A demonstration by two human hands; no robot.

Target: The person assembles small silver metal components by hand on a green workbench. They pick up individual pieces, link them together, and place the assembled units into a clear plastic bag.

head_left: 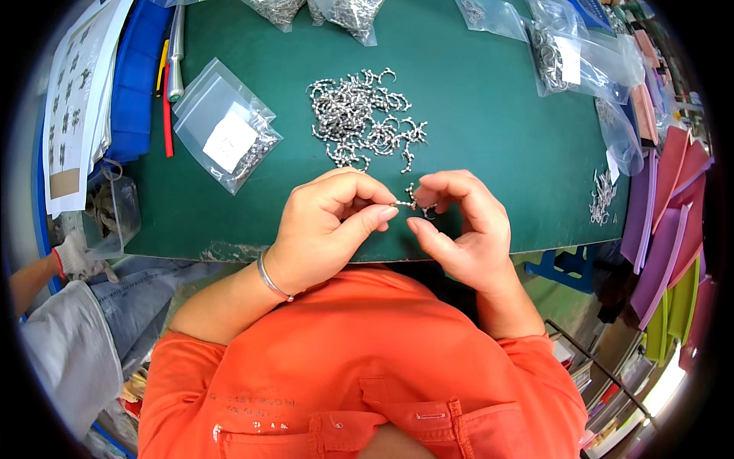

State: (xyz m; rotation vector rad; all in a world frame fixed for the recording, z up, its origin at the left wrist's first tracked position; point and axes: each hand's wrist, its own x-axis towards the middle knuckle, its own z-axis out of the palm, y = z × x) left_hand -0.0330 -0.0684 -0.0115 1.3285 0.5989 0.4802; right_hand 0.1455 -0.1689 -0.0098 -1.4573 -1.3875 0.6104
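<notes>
My left hand [325,210] pinches one end of a small curved silver metal piece [404,203] between thumb and forefinger, over the near part of the green table. My right hand [475,229] is just to the right, thumb and forefinger apart around the piece's other end. Whether its curled fingers touch the piece is hard to make out. Just beyond both hands lies a loose pile of similar curved, beaded-looking silver pieces [344,111]. A silver bangle [272,278] circles my left wrist.
Clear plastic bags [229,130] of metal parts lie left of the pile, with more at the far edge. A small heap of silver pieces [602,197] sits far right. A blue bin [141,84] and a co-worker's gloved hand [76,258] are at left; coloured sheets [661,222] at right.
</notes>
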